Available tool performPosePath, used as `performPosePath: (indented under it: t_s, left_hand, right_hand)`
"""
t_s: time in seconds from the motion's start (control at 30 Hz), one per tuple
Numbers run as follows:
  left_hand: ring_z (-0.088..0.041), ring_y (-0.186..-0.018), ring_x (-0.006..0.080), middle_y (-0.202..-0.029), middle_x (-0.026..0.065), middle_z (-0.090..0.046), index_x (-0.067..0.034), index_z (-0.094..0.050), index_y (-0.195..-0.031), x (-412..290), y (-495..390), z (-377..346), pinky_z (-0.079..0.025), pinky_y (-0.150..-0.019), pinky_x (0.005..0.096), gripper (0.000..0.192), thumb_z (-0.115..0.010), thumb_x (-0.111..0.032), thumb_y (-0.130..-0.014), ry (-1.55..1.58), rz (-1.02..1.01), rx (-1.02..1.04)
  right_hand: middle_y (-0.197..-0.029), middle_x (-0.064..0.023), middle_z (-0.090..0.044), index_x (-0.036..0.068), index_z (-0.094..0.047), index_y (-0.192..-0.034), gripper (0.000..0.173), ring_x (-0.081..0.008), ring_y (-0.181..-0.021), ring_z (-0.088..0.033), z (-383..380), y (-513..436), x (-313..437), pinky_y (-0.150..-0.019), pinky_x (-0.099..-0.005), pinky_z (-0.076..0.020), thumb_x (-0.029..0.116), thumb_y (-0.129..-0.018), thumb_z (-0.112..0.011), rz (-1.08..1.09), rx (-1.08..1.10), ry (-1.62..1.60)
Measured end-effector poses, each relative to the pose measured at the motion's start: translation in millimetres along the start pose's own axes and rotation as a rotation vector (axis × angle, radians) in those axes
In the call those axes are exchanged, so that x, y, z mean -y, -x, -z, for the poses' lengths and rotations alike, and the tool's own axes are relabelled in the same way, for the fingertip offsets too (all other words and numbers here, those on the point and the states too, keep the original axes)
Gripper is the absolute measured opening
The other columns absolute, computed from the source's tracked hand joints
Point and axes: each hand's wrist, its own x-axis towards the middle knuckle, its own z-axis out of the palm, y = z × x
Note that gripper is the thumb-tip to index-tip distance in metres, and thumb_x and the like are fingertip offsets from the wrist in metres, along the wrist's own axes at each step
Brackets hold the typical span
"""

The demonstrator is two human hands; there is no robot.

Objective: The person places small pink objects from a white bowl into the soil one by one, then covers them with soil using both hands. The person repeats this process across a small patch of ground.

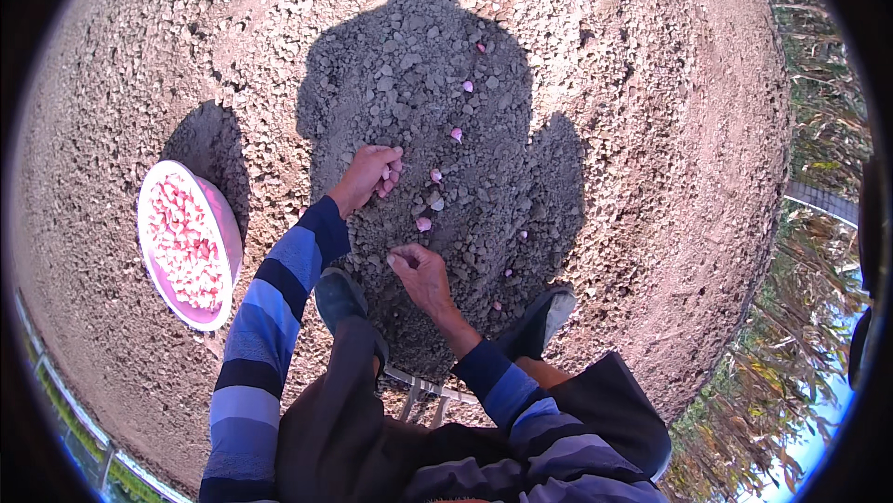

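My left hand (371, 176) is curled around pale pink cloves, which look like garlic, just above the cloddy soil (401, 95). Lower and to the right, my right hand (423, 274) has its thumb and forefinger brought together near the ground; whether something is pinched there cannot be made out. A garlic clove (423, 224) lies on the soil just above that hand. From it a spaced row of cloves runs up and slightly right, among them one clove (456, 134) with its tip showing. Another row, with a clove (523, 235), lies right of my right hand.
A pink basin (227, 227) full of cloves stands tilted in view at the left. My shoes (340, 299) are planted on either side of the worked soil, with part of a low seat frame (446, 391) between my legs. Dry, leafy plants (788, 335) edge the plot at right.
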Motion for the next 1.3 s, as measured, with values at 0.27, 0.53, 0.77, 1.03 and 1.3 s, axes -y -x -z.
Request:
performPosePath:
  t_s: [0.27,0.53,0.77,1.03,1.3]
  left_hand:
    - [-0.065,-0.068,0.0155,-0.082,0.0074,-0.064,0.001,-0.062,-0.100,0.3,107.6,56.7,-0.056,-0.057,0.0290,0.011,-0.055,0.000,-0.091,0.278,-0.259,-0.032]
    - [-0.062,-0.067,0.0146,-0.080,0.0073,-0.063,0.001,-0.062,-0.097,50.2,249.5,222.4,-0.054,-0.062,0.0286,0.018,-0.048,0.002,-0.084,-0.128,-0.722,-0.894]
    - [-0.056,-0.106,0.0384,-0.105,0.0195,-0.062,-0.003,-0.058,-0.116,94.2,273.7,297.5,-0.043,-0.096,0.0510,0.045,-0.070,-0.035,-0.087,-1.070,-0.574,-1.423]
    - [-0.056,-0.114,0.0385,-0.119,0.0221,-0.059,-0.002,-0.051,-0.130,35.9,226.4,391.7,-0.045,-0.097,0.0483,0.066,-0.075,-0.041,-0.082,-1.262,-0.199,-1.240]
    - [-0.053,-0.122,0.0382,-0.128,0.0251,-0.057,-0.001,-0.047,-0.137,44.2,207.8,461.6,-0.046,-0.099,0.0469,0.079,-0.079,-0.043,-0.078,-1.260,-0.180,-1.210]
  right_hand:
    - [-0.082,-0.0014,-0.069,-0.001,-0.071,-0.104,0.017,-0.0072,-0.075,-0.059,1.3,90.4,-62.9,-0.068,-0.0247,-0.0494,0.011,-0.092,-0.070,-0.050,0.394,0.099]
    - [-0.082,-0.0017,-0.068,-0.001,-0.071,-0.104,0.017,-0.0086,-0.073,-0.058,77.7,104.7,-76.4,-0.068,-0.0248,-0.0486,0.012,-0.093,-0.067,-0.038,0.360,0.411]
    - [-0.083,-0.0059,-0.070,-0.002,-0.070,-0.102,0.018,-0.0119,-0.074,-0.062,91.7,101.7,-78.9,-0.071,-0.0286,-0.0507,0.011,-0.091,-0.067,-0.006,0.302,0.478]
    - [-0.088,-0.0173,-0.072,0.000,-0.071,-0.098,0.021,-0.0242,-0.079,-0.070,109.7,128.5,-84.8,-0.074,-0.0349,-0.0534,0.018,-0.088,-0.070,0.015,0.197,0.586]
    - [-0.083,-0.0175,-0.072,0.001,-0.072,-0.097,0.022,-0.0261,-0.076,-0.071,85.5,150.0,-109.1,-0.071,-0.0376,-0.0535,0.020,-0.087,-0.070,-0.025,0.218,0.653]
